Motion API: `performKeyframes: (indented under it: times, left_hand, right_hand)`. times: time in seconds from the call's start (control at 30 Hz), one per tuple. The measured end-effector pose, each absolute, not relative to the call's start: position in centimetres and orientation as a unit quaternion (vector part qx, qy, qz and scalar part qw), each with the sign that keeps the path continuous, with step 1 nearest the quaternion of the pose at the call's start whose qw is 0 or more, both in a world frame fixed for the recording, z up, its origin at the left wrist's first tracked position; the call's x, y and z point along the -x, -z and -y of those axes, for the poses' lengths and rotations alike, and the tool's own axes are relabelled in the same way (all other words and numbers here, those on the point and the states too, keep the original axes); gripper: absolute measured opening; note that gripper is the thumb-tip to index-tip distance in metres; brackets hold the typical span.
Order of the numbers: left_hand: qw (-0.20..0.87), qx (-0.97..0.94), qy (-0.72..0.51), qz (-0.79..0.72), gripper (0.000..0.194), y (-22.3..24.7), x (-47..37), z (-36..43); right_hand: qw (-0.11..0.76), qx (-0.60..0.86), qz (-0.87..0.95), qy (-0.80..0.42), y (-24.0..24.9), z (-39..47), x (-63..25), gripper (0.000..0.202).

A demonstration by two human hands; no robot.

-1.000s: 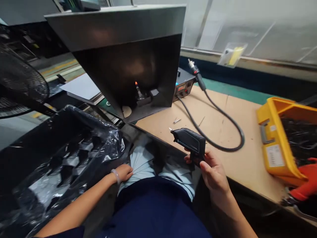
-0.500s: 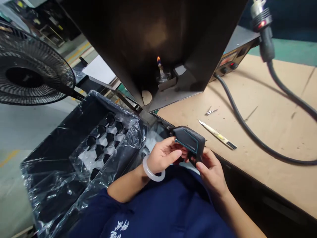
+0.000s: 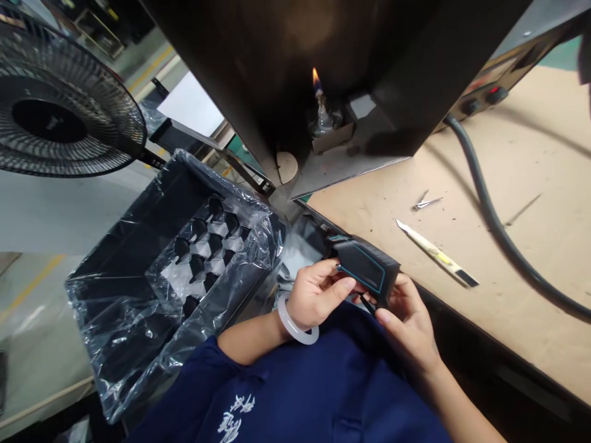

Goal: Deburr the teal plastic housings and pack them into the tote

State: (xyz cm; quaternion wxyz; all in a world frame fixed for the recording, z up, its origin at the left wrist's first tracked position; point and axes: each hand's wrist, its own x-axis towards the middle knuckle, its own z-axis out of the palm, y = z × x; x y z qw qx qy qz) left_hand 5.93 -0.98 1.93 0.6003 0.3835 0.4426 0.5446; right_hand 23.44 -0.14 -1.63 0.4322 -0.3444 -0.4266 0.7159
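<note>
Between my two hands is a black plastic housing (image 3: 364, 264) with a thin teal line around its side panel and a ribbed edge. My left hand (image 3: 318, 292), with a pale bangle at the wrist, grips its left end, thumb against the lower edge. Around the right end my right hand (image 3: 410, 317) is closed, its thumb at the lower corner. A narrow dark piece shows beneath the housing; I cannot make out whether it is part of it. On the bench by the right hand lie a craft knife (image 3: 436, 252) and a small pair of tweezers (image 3: 425, 202).
A lit spirit lamp (image 3: 323, 117) burns inside a dark metal hood (image 3: 415, 55). At left stands a plastic-lined bin (image 3: 115, 246) holding several black parts, below a fan (image 3: 60, 117). A thick cable (image 3: 489, 203) crosses the tan bench (image 3: 545, 295).
The view has shifted, so the bench, lamp and bin sit differently in it. Both hands still hold the housing, at nearly the same tilt.
</note>
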Motion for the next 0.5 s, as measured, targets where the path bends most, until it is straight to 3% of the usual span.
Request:
performKeyframes:
  times: [0.5]
  left_hand:
    - [0.61, -0.372, -0.551, -0.431, 0.036, -0.5, -4.6, 1.2]
  right_hand:
    - [0.416, 0.375, 0.427, -0.71, 2.1, 0.2, -22.7, 0.037]
